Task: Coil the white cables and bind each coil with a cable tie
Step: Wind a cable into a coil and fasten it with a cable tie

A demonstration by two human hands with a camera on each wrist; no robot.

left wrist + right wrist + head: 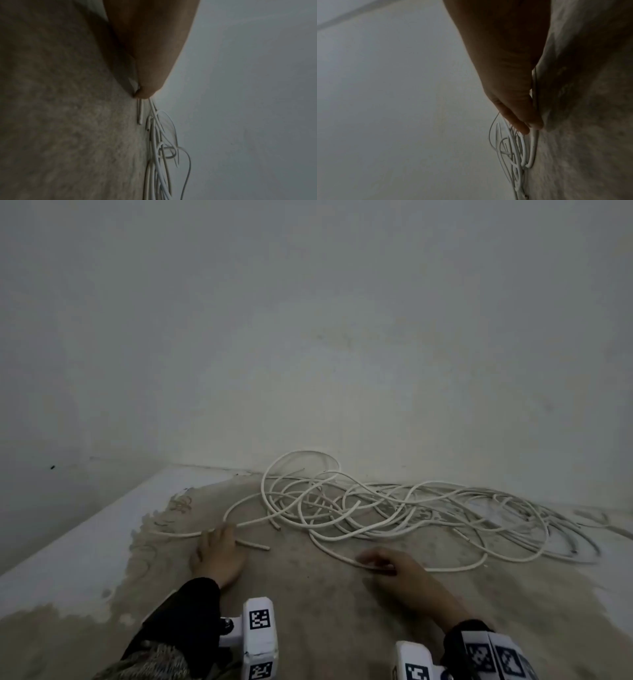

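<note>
The white cables (387, 508) lie in a loose tangle on the worn floor (325, 611) against the wall (308, 337) — none coiled, none tied. My left hand (217, 556) rests flat, fingers together, over one cable end (255, 545) near the tangle's left edge. My right hand (400, 571) reaches down with straight fingers (520, 127) touching a front strand — whether they pinch it, I cannot tell.

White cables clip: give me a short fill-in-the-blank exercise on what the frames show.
1. The white cables lie in a loose ____ on the floor.
2. The left hand rests on a cable near its cut ____.
3. The right hand touches a ____ strand.
Missing words: tangle; end; white
</note>
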